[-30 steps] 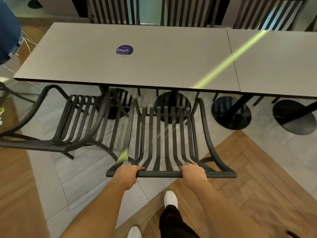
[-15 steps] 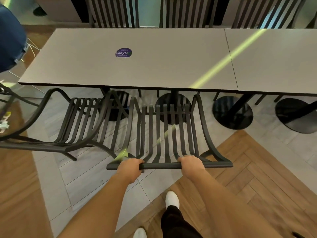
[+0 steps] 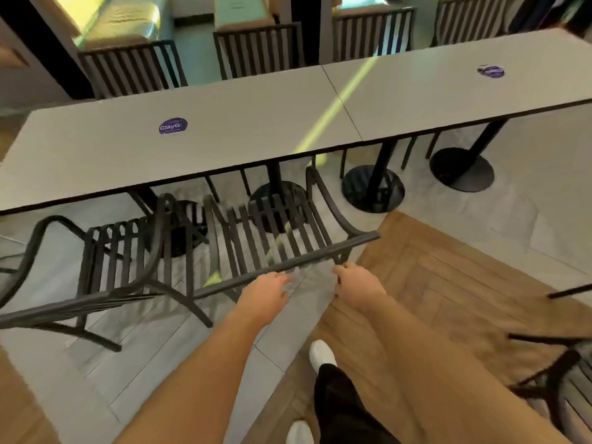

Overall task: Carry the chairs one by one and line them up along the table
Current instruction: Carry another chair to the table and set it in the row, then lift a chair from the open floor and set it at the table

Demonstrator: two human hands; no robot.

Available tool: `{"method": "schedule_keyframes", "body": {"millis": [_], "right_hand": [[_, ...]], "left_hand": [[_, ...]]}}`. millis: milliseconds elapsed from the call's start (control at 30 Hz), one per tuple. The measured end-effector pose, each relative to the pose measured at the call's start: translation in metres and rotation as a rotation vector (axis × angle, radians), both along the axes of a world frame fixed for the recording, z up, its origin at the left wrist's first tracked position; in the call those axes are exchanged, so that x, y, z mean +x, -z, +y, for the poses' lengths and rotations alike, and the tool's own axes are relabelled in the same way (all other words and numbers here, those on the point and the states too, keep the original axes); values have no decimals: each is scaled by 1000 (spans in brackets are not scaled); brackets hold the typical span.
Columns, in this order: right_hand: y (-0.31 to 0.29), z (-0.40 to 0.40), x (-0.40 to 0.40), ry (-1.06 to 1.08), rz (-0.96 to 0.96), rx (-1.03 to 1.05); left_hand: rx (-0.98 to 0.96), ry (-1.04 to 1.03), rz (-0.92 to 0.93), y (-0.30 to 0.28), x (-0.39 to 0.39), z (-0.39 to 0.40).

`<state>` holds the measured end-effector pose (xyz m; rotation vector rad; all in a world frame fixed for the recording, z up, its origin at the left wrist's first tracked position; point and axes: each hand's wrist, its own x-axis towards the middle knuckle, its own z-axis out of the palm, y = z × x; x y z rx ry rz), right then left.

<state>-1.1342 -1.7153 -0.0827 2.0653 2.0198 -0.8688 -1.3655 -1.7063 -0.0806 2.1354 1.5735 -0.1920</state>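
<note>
Head view. I find the black slatted armchair (image 3: pixel 275 238) at 12 o'clock from the hands, its seat tucked partly under the near edge of the grey bench (image 3: pixel 224 149), with its top rail running from 8 o'clock to 2 o'clock. A second slatted armchair (image 3: pixel 105 261) stands just beside it at 9 o'clock, likewise against the bench.

The left hand (image 3: pixel 264 294) lies close to the top rail with fingers loosely spread. I cannot tell whether it touches. The right hand (image 3: pixel 357 285) is clear of the rail, fingers relaxed, holding nothing. Both hands are apart from each other.

Handling, in my judgement: rigid frame, probably metal or hard moulded material, moderate weight, no flex, smooth finish that may slip. The best purchase is the top rail, both hands spaced, or the armrests.

Against the earlier frame: both hands then gripped the rail; they have now let go. The view has swung to the right, showing another chair (image 3: pixel 563 373) at 4 o'clock.
</note>
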Motion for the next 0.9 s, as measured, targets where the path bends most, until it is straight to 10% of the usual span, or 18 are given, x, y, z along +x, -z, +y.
{"method": "schedule_keyframes", "body": {"millis": [900], "right_hand": [[-23,-334,175,788,-68,-166]], "left_hand": [[-103,644,-17,-5,233,-168]]}}
